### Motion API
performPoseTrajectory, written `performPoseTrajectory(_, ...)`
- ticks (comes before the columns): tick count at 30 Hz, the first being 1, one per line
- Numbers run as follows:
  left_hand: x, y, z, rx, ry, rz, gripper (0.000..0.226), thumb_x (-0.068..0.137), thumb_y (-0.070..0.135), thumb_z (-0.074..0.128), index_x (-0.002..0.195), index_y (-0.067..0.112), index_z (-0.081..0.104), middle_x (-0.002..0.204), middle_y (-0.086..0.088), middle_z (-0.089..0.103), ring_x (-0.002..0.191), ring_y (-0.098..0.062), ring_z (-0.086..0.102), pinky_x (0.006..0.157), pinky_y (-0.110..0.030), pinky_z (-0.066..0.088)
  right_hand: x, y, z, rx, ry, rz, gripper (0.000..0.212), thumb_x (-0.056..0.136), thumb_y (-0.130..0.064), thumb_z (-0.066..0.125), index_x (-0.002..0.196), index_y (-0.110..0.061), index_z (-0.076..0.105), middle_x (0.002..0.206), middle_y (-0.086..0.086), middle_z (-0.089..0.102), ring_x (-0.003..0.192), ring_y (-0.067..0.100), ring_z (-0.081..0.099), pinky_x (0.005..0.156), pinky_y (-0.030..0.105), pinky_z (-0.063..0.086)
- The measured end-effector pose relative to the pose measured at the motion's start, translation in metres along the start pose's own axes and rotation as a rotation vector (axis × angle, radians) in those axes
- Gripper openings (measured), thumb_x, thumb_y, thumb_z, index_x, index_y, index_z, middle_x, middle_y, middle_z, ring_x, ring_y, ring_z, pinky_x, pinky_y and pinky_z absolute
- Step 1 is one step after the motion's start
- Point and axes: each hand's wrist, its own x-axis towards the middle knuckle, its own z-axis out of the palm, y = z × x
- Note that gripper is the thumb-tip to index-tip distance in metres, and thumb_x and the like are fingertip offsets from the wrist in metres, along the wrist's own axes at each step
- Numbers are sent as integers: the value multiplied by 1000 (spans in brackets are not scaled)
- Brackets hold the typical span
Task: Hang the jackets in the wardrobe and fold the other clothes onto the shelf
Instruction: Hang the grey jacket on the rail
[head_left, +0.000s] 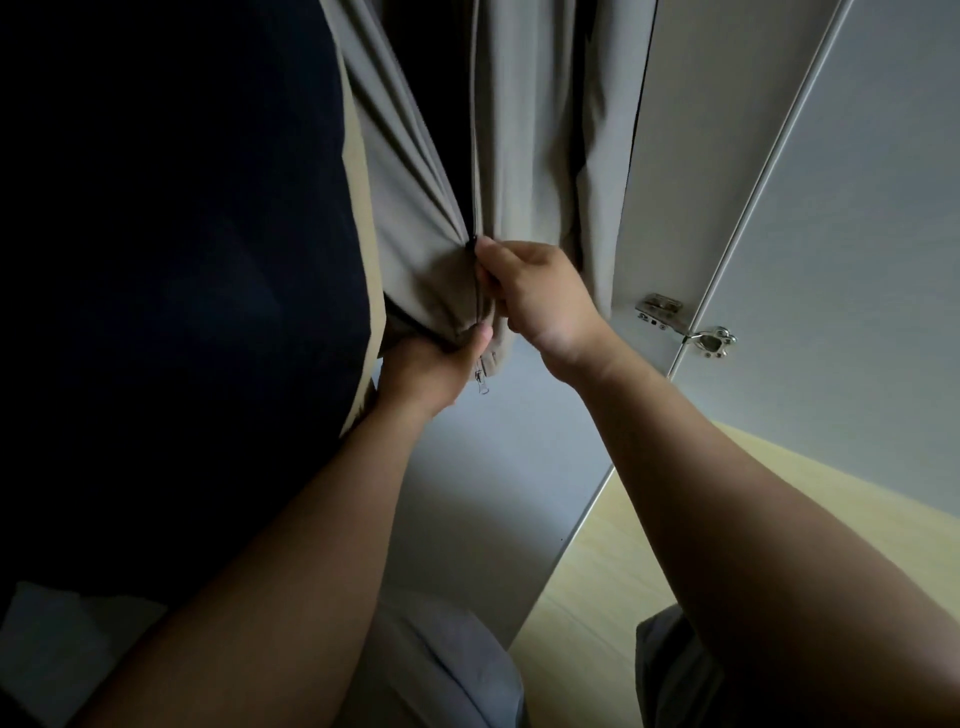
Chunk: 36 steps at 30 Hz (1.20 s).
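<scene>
A grey-beige jacket (524, 130) hangs inside the wardrobe, its front zipper running down the middle. My left hand (431, 364) grips the jacket's bottom hem from below, thumb on the fabric. My right hand (535, 291) pinches the zipper line a little above the hem, by the small dark slider. A metal zipper pull (482, 382) dangles under the hem. To the left hangs a dark navy garment (171, 260) with a tan edge, filling the left side of the view.
The open white wardrobe door (831, 234) stands at the right, with a metal hinge (685, 325) on its inner edge. Light wooden floor (649, 545) lies below at the right. Grey fabric (447, 660) shows at the bottom of the view.
</scene>
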Motion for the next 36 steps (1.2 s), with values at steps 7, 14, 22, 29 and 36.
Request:
performPoseTrajectory(7,-18,47,-36,189,403,307,58,86,63,67,68,8,63,55,3,51,45,-10,36,51,-18,31,0,-7,-3,-22,11,23,46,99,-26,55,54,-21,46,52,-4,37,44,9,29,44,21,24)
performPoseTrajectory(14,-12,60,-24,-115,516,509,26,91,21,72,75,4,60,58,16,47,51,1,48,51,-5,30,3,-13,-9,-23,-4,32,49,98,-23,56,53,-20,39,46,-8,34,43,9,27,46,23,25)
performPoseTrajectory(22,-2,78,-22,192,616,546,43,86,52,32,73,18,55,63,6,53,59,-16,55,52,-24,22,8,-51,-17,256,60,-161,46,101,-24,54,56,-21,46,48,-6,38,40,6,32,41,17,28)
performPoseTrajectory(29,10,111,-34,2,698,669,26,92,20,68,75,3,60,74,-15,65,69,-34,62,61,-40,44,16,-56,-23,134,135,-139,46,103,-31,52,58,-18,51,49,-9,46,47,7,37,53,29,31)
performPoseTrajectory(36,32,138,-64,171,536,655,55,85,49,21,69,11,56,75,-10,68,72,-29,62,63,-31,34,45,-149,-42,25,94,-275,54,100,-29,51,47,-22,45,46,-8,41,43,8,37,50,27,31)
